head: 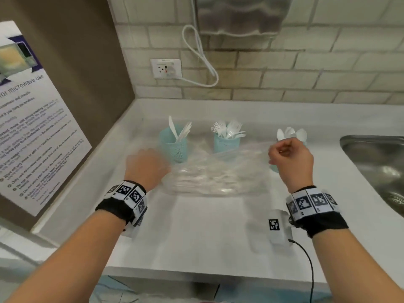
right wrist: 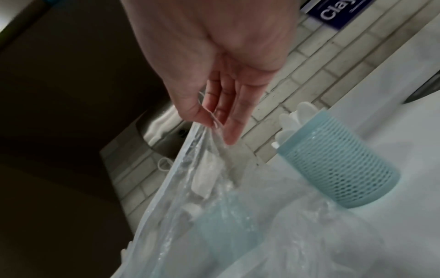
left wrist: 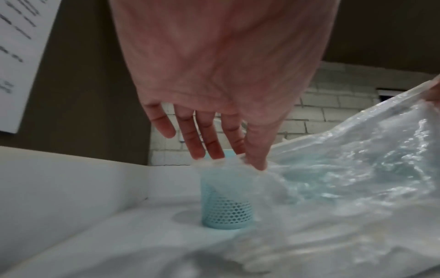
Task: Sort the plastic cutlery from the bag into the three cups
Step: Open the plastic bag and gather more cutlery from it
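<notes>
Three light-blue mesh cups stand in a row at the back of the white counter: the left cup (head: pixel 173 147) (left wrist: pixel 226 208) holds knives, the middle cup (head: pixel 225 144) forks, and the right cup (right wrist: pixel 345 169) spoons (head: pixel 290 133). A clear plastic bag (head: pixel 218 173) (left wrist: pixel 352 178) (right wrist: pixel 250 235) lies in front of them. My left hand (head: pixel 150 165) (left wrist: pixel 238 159) is at the bag's left edge, fingers straight, tips touching the film. My right hand (head: pixel 288 158) (right wrist: pixel 219 127) pinches the bag's right edge and holds it raised, hiding most of the right cup in the head view. The bag's contents are blurred.
A steel sink (head: pixel 376 169) lies to the right. On the left wall hangs a microwave notice (head: pixel 39 132). The tiled back wall has a socket (head: pixel 166 68) with a white cord. A white tagged device (head: pixel 277 230) with a black cable sits near the front edge.
</notes>
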Tool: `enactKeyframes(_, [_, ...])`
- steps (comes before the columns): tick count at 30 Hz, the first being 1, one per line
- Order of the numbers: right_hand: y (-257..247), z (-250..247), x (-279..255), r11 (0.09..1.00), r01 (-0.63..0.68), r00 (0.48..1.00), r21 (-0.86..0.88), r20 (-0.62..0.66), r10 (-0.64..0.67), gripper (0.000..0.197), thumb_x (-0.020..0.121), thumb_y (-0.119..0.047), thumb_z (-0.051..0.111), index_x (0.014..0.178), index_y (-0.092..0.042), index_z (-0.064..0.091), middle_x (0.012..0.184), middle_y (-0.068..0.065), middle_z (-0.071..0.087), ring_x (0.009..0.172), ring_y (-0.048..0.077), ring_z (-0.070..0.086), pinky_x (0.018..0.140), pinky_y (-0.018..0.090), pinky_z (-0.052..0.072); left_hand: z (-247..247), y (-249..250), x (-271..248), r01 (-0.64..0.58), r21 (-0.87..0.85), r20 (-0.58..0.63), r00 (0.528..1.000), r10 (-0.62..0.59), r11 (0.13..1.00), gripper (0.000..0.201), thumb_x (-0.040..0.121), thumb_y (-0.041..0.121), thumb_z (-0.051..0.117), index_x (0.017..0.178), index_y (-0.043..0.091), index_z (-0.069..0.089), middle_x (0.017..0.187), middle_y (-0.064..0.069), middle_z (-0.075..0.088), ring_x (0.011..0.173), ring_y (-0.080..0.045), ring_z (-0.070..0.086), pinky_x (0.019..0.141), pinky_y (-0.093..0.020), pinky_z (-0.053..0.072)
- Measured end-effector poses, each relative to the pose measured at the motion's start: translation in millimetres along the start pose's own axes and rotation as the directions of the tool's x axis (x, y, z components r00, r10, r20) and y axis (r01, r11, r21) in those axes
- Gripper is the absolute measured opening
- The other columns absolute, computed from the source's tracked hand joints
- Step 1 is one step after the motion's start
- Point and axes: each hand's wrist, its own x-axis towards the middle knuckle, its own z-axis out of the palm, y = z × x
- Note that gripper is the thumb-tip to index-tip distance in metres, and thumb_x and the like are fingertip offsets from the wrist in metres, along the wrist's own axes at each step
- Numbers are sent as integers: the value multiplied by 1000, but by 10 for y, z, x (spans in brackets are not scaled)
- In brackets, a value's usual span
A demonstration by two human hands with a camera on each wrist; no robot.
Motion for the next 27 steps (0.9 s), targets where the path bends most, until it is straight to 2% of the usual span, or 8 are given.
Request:
enactKeyframes(3, [60,-42,100,983,13,1000,-185,-20,-17,7,81,-8,60,87,-8,63,89,9,67,79,23,60,71,26,48,24,-74,-34,73,-27,-8,997,-73,997,13,92,38,51,99,33,62,112,3,60,107,-21,53,88,-39,34])
enactKeyframes(6, [35,131,53,850,163,986,-500,48,-161,16,78,-11,61,90,-16,71,105,6,66,101,30,54,91,37,38,15,-27,-44,65,-325,-34,996,-81,943,8,95,32,51,98,29,57,107,3,61,89,-16,57,76,-33,44])
enactKeyframes(10, [-118,569,-132,753,356,934,-553,235,-270,16,79,-24,63,92,-26,71,114,-2,65,118,24,46,113,45,13,-64,164,-49,-62,-686,-150,987,-58,725,8,89,22,63,93,29,63,88,5,62,73,-5,57,72,-31,54])
enactKeyframes(15, [-378,1041,-346,643,527,845,-556,426,-324,24,85,-37,53,103,-30,68,121,-11,61,136,19,32,111,49,-15,-98,326,-86,-35,-882,-135,974,-181,470,19,90,9,62,96,27,61,80,2,62,71,-4,60,71,-17,54])
enactKeyframes(17, [-473,1185,-415,626,613,780,-483,494,-383,27,89,-38,52,109,-29,67,119,-11,63,133,18,38,113,47,-11,-99,343,-99,-1,-932,-86,972,-217,363,16,92,7,58,93,23,61,83,-2,67,72,-8,63,72,-19,55])
enactKeyframes(19, [-536,1325,-475,676,647,725,-353,559,-402,28,92,-36,52,115,-26,65,115,-7,67,120,19,50,113,40,10,-101,338,-113,30,-946,-50,970,-238,323,13,93,7,57,90,19,62,83,-2,69,69,-4,65,71,-18,55])
enactKeyframes(22, [-552,1480,-536,758,610,725,-230,549,-416,23,92,-36,53,105,-24,68,101,-5,72,100,20,59,96,35,28,-90,321,-133,39,-944,-48,966,-256,327,10,93,9,56,89,16,60,82,-1,69,69,-5,65,68,-16,55])
enactKeyframes(27, [-391,1432,-479,780,573,759,-251,520,-391,16,93,-32,53,96,-23,65,91,-7,71,87,19,61,90,33,31,-54,268,-108,38,-921,-106,934,-342,388,16,97,7,48,89,20,53,78,0,64,72,-10,61,62,-15,54])
